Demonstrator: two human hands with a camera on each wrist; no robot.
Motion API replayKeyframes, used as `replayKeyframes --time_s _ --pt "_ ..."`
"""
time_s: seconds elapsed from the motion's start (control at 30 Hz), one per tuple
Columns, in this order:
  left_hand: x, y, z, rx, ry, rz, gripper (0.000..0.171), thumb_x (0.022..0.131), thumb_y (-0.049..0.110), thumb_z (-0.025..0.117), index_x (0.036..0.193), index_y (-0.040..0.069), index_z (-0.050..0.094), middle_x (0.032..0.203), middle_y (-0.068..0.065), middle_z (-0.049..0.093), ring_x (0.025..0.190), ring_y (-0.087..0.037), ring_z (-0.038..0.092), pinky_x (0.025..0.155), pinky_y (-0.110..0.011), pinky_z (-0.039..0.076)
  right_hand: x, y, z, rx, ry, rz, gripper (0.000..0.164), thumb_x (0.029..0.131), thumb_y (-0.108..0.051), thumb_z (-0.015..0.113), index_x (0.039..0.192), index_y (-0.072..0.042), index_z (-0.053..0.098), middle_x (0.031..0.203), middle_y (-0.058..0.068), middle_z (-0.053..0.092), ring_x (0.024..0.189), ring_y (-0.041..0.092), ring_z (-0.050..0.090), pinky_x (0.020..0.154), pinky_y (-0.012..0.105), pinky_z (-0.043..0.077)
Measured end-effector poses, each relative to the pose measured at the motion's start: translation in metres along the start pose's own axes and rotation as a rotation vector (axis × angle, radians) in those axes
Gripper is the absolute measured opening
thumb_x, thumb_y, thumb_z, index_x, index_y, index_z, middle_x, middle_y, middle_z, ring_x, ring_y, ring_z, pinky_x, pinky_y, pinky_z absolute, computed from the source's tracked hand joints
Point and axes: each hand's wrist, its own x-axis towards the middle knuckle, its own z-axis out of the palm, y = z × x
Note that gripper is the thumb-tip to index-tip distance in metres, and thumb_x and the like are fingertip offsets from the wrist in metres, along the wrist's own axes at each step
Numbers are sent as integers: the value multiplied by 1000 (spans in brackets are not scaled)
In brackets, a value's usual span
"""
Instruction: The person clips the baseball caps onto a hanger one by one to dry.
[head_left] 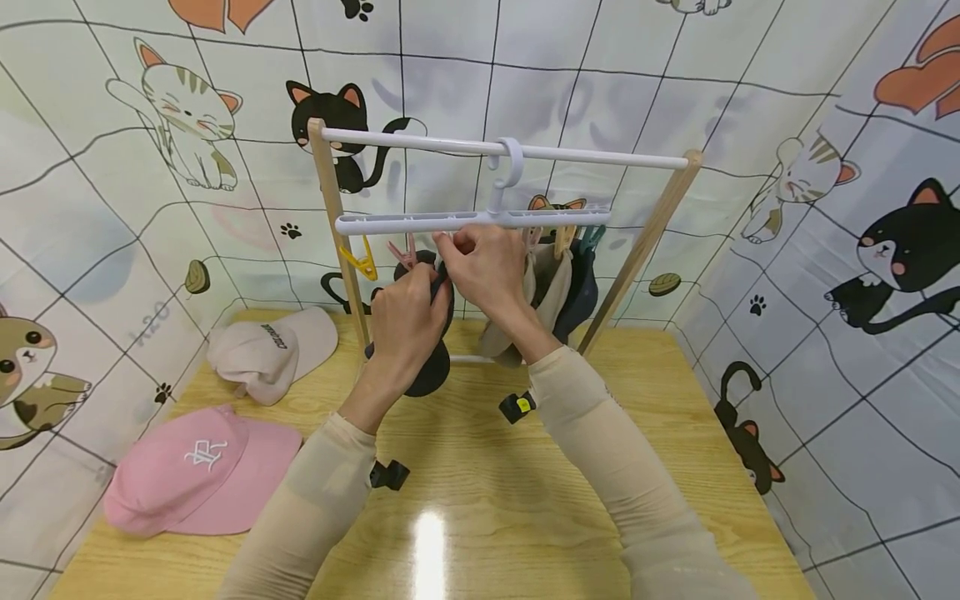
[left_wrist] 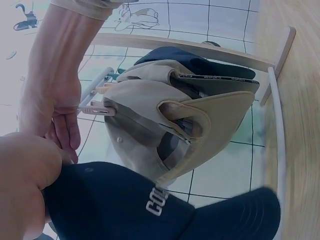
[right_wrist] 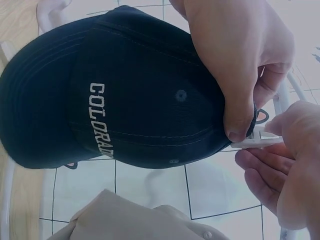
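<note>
Grips the dark cap (right_wrist: 145, 95) firmly at the crown in the left hand (head_left: 408, 321); pinches a white clothespin (right_wrist: 260, 143) at its edge with the right hand (head_left: 487, 267). Holds both just below the white hanger (head_left: 412, 222), left of clipped beige caps (left_wrist: 142, 97). Has a pink cap (head_left: 202, 471) lying farther left on the table (head_left: 525, 508).

The navy cap (right_wrist: 145, 100) at left in the right wrist view is white-lettered; so is the head view's lower-left pink cap (head_left: 168, 475).
</note>
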Motion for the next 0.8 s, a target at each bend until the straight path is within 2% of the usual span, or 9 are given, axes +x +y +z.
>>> replayKeyframes --time_s 0.07,0.27,0.3,0.47,0.63,0.8 --pt "1 0 0 -2 1 -4 17 104 12 77 95 -2 73 77 -19 77 59 -37 72 51 -50 54 1 6 4 0 1 7 39 105 -36 78 79 -8 86 74 8 83 65 24 74 64 34 44" --pt "4 1 -1 -20 -1 -13 16 104 12 77 96 -2 73 79 -20 77 63 -39 74 55 -53 57 1 8 5 2 12 6 38 103 -36 79 78 -9 87 73 6 83 66 24 75 66 39 50" --pt "4 1 -1 -23 -1 -13 15 103 11 77 96 -2 73 79 -19 77 63 -39 74 55 -53 57 -1 2 1 0 8 2 36 102 -32 80 78 -7 86 74 9 83 68 27 76 68 41 50" --pt "2 -1 -1 -43 -14 3 18 104 11 76 91 -1 70 75 -18 73 56 -33 65 52 -47 50 -2 2 4 20 13 2 38 101 -34 83 73 -7 82 73 9 82 68 26 77 65 38 52" --pt "2 -3 -1 -65 -25 20 21 102 9 76 86 1 64 69 -15 65 54 -27 56 53 -40 41 -4 0 5 21 21 4 35 99 -36 85 80 -6 82 77 10 83 71 28 77 68 41 54" --pt "4 -3 -4 -79 -34 14 20 102 11 77 88 2 66 74 -16 71 59 -31 64 55 -47 50 -4 -3 6 29 27 14 35 98 -36 88 88 -3 84 82 12 84 77 29 78 75 46 58"
